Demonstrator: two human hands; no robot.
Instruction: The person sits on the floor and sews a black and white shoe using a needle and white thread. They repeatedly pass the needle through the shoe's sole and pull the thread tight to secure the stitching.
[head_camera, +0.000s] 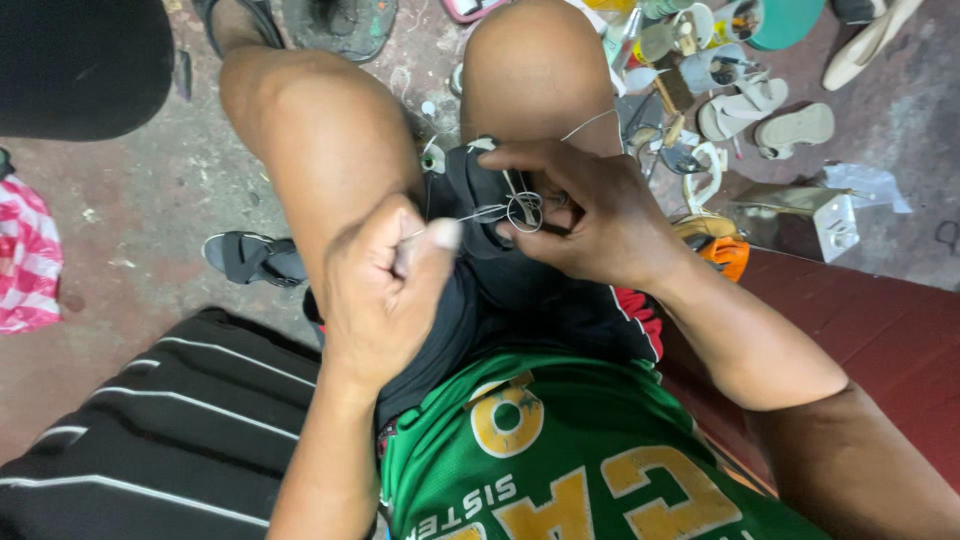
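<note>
A black shoe (478, 190) is wedged between my bare knees, sole side toward me. My right hand (590, 210) grips its upper edge and pinches a loop of pale thread (522, 210) against it. My left hand (385, 285) is closed in a fist around a thin tool or thread end, thumb up, just left of the shoe. A taut strand runs from the fist to the loop. The tool's tip is hidden by my fingers.
A black sandal (250, 258) lies on the concrete floor at left. Beige soles (770, 115), cups and small tools are scattered at upper right. A pink checked cloth (25, 255) sits at the far left, a black striped bag (170, 430) at lower left.
</note>
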